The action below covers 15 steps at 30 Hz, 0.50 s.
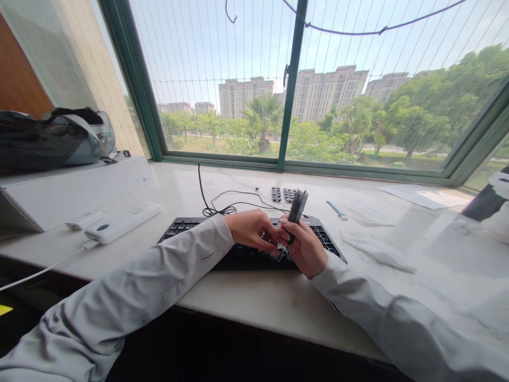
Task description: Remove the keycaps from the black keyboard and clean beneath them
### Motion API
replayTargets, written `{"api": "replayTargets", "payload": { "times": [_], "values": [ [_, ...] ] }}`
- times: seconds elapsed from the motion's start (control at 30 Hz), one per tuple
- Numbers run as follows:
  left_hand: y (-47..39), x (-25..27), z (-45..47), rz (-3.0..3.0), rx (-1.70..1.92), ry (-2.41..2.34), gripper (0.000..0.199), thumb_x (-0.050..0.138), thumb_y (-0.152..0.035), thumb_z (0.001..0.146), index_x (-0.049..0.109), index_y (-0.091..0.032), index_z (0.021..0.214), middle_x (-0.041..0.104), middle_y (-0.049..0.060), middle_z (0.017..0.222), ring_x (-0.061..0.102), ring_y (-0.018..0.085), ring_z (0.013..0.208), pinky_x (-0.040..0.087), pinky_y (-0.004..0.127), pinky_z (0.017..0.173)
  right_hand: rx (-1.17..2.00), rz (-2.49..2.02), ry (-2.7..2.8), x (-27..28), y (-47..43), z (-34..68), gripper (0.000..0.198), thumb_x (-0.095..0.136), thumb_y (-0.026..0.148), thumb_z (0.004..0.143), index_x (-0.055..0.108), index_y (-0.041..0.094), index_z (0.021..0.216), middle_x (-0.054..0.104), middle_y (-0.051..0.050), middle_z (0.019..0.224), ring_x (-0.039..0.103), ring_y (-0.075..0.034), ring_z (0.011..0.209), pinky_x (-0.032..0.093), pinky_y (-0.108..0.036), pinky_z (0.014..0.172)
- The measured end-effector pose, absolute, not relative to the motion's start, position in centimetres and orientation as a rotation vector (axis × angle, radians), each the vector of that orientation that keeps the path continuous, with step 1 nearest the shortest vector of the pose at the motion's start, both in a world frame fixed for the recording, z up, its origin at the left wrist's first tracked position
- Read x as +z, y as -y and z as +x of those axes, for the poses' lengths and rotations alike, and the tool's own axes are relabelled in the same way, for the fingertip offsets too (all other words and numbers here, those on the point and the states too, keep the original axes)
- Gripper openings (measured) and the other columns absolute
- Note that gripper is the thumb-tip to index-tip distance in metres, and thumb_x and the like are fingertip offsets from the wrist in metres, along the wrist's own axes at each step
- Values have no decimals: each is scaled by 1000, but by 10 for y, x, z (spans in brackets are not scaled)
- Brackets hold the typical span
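Step in hand looks like pulling keycaps off the black plastic keyboard, which lies on the white marble-look countertop under both hands; small black keycaps sit behind it. Next move probably calls for steadying the wire end, then lining it up over a key. Right hand grasps a black stick-shaped tool with metal prongs, prongs up, tilted. Left hand reaches across, fingers curled by the tool's lower end; can't tell whether they pinch anything.
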<state>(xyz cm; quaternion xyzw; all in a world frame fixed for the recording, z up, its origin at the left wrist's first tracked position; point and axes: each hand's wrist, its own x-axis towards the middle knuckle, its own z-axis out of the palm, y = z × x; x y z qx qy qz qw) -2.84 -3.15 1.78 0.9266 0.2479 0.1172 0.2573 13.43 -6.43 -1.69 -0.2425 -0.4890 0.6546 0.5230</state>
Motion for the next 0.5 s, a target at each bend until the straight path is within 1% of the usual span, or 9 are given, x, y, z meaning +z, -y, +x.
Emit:
{"api": "replayTargets", "payload": {
  "times": [0.07, 0.13, 0.27, 0.37, 0.5],
  "values": [
    [32, 18, -29, 2511, 307, -669, 28, 66, -42, 77, 75, -16, 81, 66, 1, 59, 52, 8, 50, 37, 17, 51, 1586, -562, 1178, -17, 64, 135, 30, 71, 39, 65, 48, 20, 69, 38, 6, 55, 36, -9, 52, 30, -24, 49],
    [33, 19, -29, 2517, 303, -680, 28, 66, -42, 76, 75, -16, 80, 66, 1, 59, 53, 8, 52, 38, 18, 52, 1554, -545, 1242, -19, 64, 135, 29, 69, 40, 68, 48, 20, 68, 38, 6, 55, 34, -9, 52, 29, -24, 49],
    [33, 18, -29, 2548, 326, -720, 29, 69, -43, 73, 74, -15, 76, 66, 0, 61, 53, 8, 55, 37, 18, 55, 1360, -526, 1442, -25, 62, 136, 36, 62, 49, 77, 46, 19, 64, 37, 5, 53, 32, -9, 50, 25, -25, 48],
    [32, 15, -27, 2546, 400, -789, 30, 70, -44, 70, 73, -14, 73, 65, -1, 61, 52, 8, 56, 36, 18, 55, 1230, -518, 1541, -30, 60, 136, 39, 56, 52, 81, 45, 20, 63, 40, 4, 54, 34, -9, 50, 28, -26, 50],
    [32, 7, -22, 2510, 470, -869, 38, 77, -47, 60, 71, -15, 81, 66, -2, 68, 55, 10, 61, 37, 19, 56, 1081, -583, 1608, -36, 60, 137, 36, 55, 52, 82, 51, 20, 67, 44, 2, 57, 38, -11, 53, 32, -27, 52]
  ]
}}
